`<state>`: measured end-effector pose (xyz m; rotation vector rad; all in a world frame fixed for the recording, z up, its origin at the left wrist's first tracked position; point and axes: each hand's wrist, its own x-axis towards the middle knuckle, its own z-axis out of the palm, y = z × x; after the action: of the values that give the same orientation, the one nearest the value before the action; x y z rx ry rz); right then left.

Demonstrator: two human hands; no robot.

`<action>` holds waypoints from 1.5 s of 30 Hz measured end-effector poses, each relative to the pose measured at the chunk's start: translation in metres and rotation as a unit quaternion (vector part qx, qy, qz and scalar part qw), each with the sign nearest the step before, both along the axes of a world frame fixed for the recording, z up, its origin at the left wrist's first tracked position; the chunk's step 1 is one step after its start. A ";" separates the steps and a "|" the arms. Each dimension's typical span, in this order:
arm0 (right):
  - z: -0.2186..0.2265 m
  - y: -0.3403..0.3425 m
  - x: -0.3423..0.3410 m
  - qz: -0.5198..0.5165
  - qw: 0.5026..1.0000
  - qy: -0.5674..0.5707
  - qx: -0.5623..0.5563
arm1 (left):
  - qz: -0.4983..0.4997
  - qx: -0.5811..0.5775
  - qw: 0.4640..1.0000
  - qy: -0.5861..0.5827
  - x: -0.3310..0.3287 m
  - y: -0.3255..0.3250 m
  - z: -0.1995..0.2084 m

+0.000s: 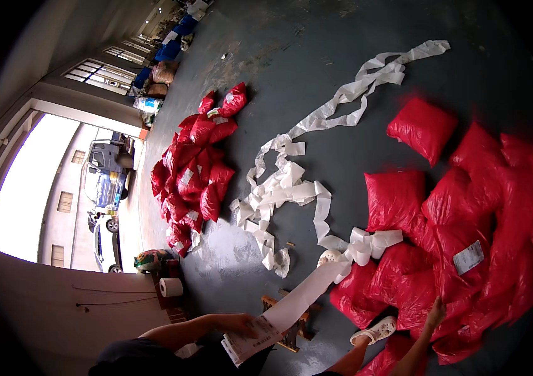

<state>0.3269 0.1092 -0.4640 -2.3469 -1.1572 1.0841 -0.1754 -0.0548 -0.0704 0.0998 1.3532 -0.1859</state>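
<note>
My left hand (pixel 236 324) is closed on the printed end of a label strip (pixel 260 341) at the lower middle. From there the pale backing strip (pixel 307 292) runs up and away across the floor in loose, tangled loops. Lower right, my right hand (pixel 434 312) is closed on the edge of a red plastic parcel bag (pixel 448 276) in a large heap. A white label (pixel 469 257) shows on a bag just above that hand. My fingertips are too small to see in detail.
A second heap of red parcel bags (pixel 194 169) lies left of the strip. My pale clog (pixel 382 330) stands beside the near heap. A small wooden stool (pixel 304 323) is by my left hand, a white roll (pixel 171 287) by the wall. Vehicles (pixel 108 175) stand outside the doorway.
</note>
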 end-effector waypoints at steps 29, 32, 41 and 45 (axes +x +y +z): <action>0.402 -0.057 -0.299 0.031 0.785 0.611 -0.099 | 0.472 0.363 0.796 -0.110 0.017 0.111 0.067; 0.436 -0.064 -0.264 -0.069 0.687 0.706 -0.156 | 0.300 0.437 0.845 -0.067 0.060 0.125 0.082; 0.485 -0.071 -0.186 -0.043 0.569 0.821 -0.022 | -0.014 0.792 0.610 -0.004 0.148 0.153 0.147; 0.475 -0.084 -0.174 -0.081 0.560 0.823 0.047 | -0.025 0.772 0.632 -0.066 0.174 0.151 0.145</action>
<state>0.1530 0.0248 0.0107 -0.4197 -0.1237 2.0763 -0.0014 0.0959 0.0744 1.5732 0.9928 0.9983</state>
